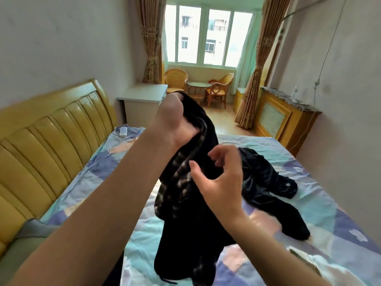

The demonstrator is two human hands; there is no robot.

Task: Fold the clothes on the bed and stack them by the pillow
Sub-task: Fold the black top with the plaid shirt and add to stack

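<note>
My left hand [173,120] grips the top of a black garment with a patterned lining [185,203] and holds it up over the bed [309,178]. The garment hangs down to the bed's near part. My right hand [218,178] is in front of the hanging cloth, fingers spread and loosely bent, holding nothing. A second black garment [268,182] lies crumpled on the patterned sheet to the right. A grey pillow [26,240] shows at the lower left by the headboard.
The yellow padded headboard [45,141] runs along the left. A white remote [123,131] lies near the bed's far left corner, beside a white nightstand [142,100]. Wicker chairs and a small table [199,89] stand by the window; a radiator cover [278,116] is at right.
</note>
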